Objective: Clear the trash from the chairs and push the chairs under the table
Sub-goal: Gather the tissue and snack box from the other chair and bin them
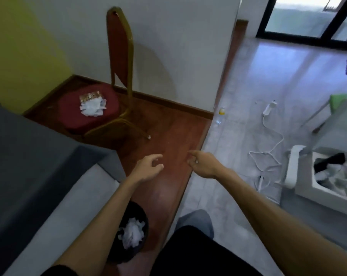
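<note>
We see both bare arms stretched forward over the wooden floor [168, 136]. The left hand [148, 168] is loosely open, its fingers [156, 157] curled a little and apart, with nothing in it. The right hand [202, 164] hangs just to its side, wrist bent, fingers curled downward toward the thumb — we can make out nothing held there, though the picture is soft at the fingertips.

Ahead of the left hand and further off to its left stands a red chair [117, 56] with a gold frame, its back toward the white wall [178, 46]. On its seat lies the trash [92, 104] — crumpled white paper with a small patterned wrapper or box touching its far edge.

Below the left forearm, close to the person's body, sits a black bin [135, 242] on the wood, with white crumpled paper [132, 232] already inside. To the left of that arm runs the grey table [29, 166], its corner reaching toward the chair.

Out to the right of the right hand, on the grey tile, lie a white cable [276, 140] with a power strip, a white hanger [262, 160], and an open white box [327, 188] holding dark and light items. Beyond the right hand, near the wall's corner, a small bottle [221, 111] with a yellow band lies on the tile.
</note>
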